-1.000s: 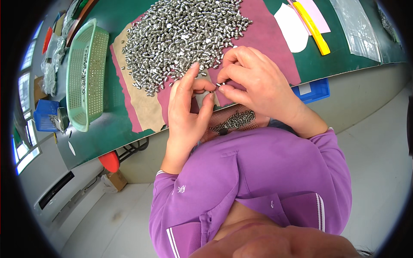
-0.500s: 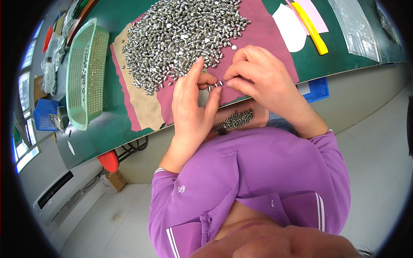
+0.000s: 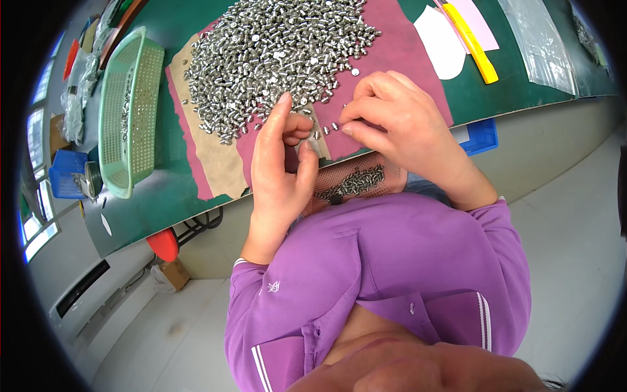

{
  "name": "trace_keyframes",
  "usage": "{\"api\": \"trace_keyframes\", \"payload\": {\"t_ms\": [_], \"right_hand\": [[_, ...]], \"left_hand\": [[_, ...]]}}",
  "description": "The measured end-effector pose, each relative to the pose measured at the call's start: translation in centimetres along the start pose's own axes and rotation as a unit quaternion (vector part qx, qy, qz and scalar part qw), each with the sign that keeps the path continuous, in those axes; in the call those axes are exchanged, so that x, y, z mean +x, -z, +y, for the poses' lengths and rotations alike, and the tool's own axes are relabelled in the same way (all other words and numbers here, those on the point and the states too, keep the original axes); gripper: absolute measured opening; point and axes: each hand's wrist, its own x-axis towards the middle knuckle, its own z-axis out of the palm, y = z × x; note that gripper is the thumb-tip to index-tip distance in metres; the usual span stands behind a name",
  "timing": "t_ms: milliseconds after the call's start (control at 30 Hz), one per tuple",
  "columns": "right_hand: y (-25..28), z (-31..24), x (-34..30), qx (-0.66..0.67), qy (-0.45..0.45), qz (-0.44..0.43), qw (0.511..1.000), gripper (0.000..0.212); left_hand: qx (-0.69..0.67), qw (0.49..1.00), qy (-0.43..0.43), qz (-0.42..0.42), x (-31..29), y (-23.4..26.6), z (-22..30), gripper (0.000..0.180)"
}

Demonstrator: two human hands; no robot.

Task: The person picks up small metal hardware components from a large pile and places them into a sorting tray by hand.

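Note:
A big heap of small shiny metal studs lies on a dark red cloth over the green table. At the heap's near edge is my left hand, its index finger stretched out and its thumb apart from the curled fingers, with no stud visible in it. My right hand hovers over the cloth with thumb and bent fingers drawn together; whatever its fingertips hold is hidden. Between my hands a few loose studs lie in a short row, close to the right fingertips.
A light green basket stands at the left beside a blue bin. Below the table edge sits a pink mesh basket holding dark metal pieces. A yellow utility knife and clear plastic bags lie at the right.
My left hand has moved left, away from the loose studs, leaving them in plain view on the cloth. My right hand has barely moved.

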Motion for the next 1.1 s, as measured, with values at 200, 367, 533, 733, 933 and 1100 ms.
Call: {"api": "trace_keyframes", "payload": {"t_ms": [200, 367, 533, 733, 933, 1100], "right_hand": [[-0.5, 0.2, 0.0, -0.034, 0.006, 0.036, 0.999, 0.011], [-0.5, 0.4, -0.2, -0.018, -0.003, 0.034, 0.999, 0.014], [-1.1, -0.1, -0.2, -0.033, -0.008, 0.040, 0.999, 0.013], [-1.3, -0.3, -0.2, -0.045, -0.009, 0.028, 0.999, 0.011], [-0.9, -0.2, -0.3, -0.027, -0.007, 0.011, 1.000, 0.016], [-0.9, -0.1, -0.3, -0.025, -0.006, 0.007, 1.000, 0.020]], "left_hand": [[0.057, 0.997, -0.049, -0.034, 0.2, 0.0, 0.1, 0.070], [0.016, 1.000, -0.013, -0.005, -0.1, -0.3, -0.1, 0.067], [0.059, 0.997, -0.051, -0.005, 0.4, -0.7, -0.1, 0.069], [0.055, 0.998, -0.034, -0.009, 0.2, -0.9, 0.0, 0.074], [0.031, 0.999, -0.019, -0.024, 0.0, -0.7, -0.1, 0.078], [0.021, 0.999, 0.004, -0.037, 0.0, -0.4, 0.1, 0.080]]}}
